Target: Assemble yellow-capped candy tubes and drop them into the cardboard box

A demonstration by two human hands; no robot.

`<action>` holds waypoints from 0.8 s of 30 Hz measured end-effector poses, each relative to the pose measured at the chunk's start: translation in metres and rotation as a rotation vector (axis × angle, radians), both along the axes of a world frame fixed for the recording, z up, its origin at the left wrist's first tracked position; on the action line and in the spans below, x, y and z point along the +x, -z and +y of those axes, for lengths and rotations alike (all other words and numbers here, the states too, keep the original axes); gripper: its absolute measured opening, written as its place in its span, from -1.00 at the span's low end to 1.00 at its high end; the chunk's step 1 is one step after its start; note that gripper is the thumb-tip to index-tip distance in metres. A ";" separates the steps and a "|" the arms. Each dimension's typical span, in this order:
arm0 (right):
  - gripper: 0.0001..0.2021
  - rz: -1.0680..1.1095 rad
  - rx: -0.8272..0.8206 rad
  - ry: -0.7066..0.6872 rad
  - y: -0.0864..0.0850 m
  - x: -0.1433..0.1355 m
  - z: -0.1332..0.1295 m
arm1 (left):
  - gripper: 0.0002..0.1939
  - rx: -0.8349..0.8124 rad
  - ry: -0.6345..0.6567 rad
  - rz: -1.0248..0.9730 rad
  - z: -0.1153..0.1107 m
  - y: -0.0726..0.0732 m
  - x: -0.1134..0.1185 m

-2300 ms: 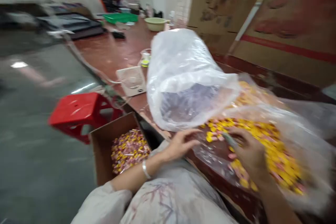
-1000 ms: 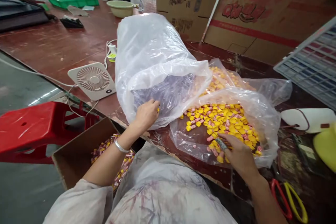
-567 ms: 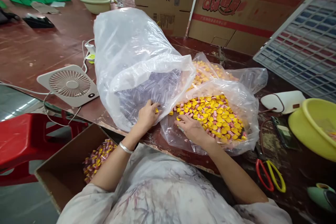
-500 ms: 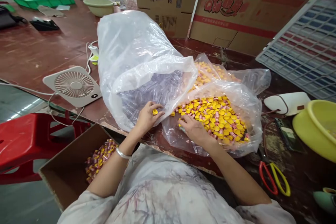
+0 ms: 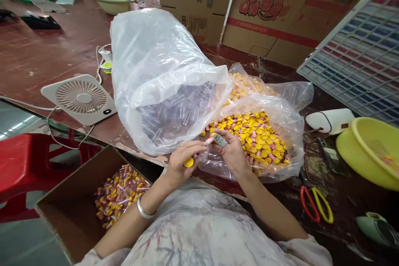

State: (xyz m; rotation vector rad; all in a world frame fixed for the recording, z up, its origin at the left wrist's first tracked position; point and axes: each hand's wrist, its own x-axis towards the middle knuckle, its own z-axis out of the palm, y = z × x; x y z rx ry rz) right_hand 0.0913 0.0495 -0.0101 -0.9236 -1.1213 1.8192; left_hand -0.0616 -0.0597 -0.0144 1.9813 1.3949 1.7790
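Observation:
My left hand [image 5: 183,160] is closed, with a yellow cap [image 5: 188,162] tucked in its curled fingers. My right hand [image 5: 232,151] is closed in a pinch, meeting the left fingertips at a small pink-patterned piece with a yellow end [image 5: 210,138]. A grey speckled patch [image 5: 220,140] shows at the right thumb; I cannot tell whether it is a wrap. Both hands are in front of a clear bag [image 5: 294,141] holding many yellow caps with pink-patterned pieces [image 5: 258,133]. Left of it, a large whitish bag [image 5: 149,45] lies open, showing clear plastic tubes [image 5: 177,110].
A cardboard box [image 5: 65,195] below the table's left edge holds several filled, capped tubes [image 5: 120,193]. A small fan [image 5: 82,97] and a red stool [image 5: 34,162] are at left. Scissors [image 5: 316,203], a phone [image 5: 332,153] and a yellow basin [image 5: 352,149] are at right.
My right hand has left the cap bag and come toward my left, a small piece now at the fingertips. My left hand has moved down from the tube bag's mouth.

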 end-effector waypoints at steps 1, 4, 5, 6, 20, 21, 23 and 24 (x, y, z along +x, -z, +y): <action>-0.64 0.016 -0.036 -0.037 -0.002 -0.001 -0.004 | -0.69 0.054 0.021 0.048 0.001 0.002 0.001; -0.63 0.036 -0.066 -0.219 -0.009 0.002 -0.014 | -0.63 0.135 0.003 0.160 0.002 0.008 0.000; -0.57 0.045 -0.038 -0.287 -0.010 0.004 -0.017 | -0.63 0.149 -0.022 0.196 0.002 0.010 -0.001; -0.49 0.051 0.010 -0.342 -0.011 0.005 -0.020 | -0.63 0.158 -0.046 0.230 0.001 0.012 -0.002; -0.34 -0.778 0.838 -0.357 -0.020 0.064 0.005 | -0.69 -0.411 -0.161 0.393 -0.092 0.043 -0.063; -0.47 -1.013 0.887 -0.178 -0.020 0.084 0.018 | -0.68 -0.658 -0.216 0.417 -0.112 0.055 -0.082; -0.46 -1.477 0.836 -0.044 -0.018 0.125 0.040 | -0.66 -1.119 -0.343 0.498 -0.148 0.086 -0.119; -0.43 -1.649 0.784 -0.047 -0.015 0.141 0.048 | -0.64 -1.324 -0.398 0.538 -0.163 0.102 -0.133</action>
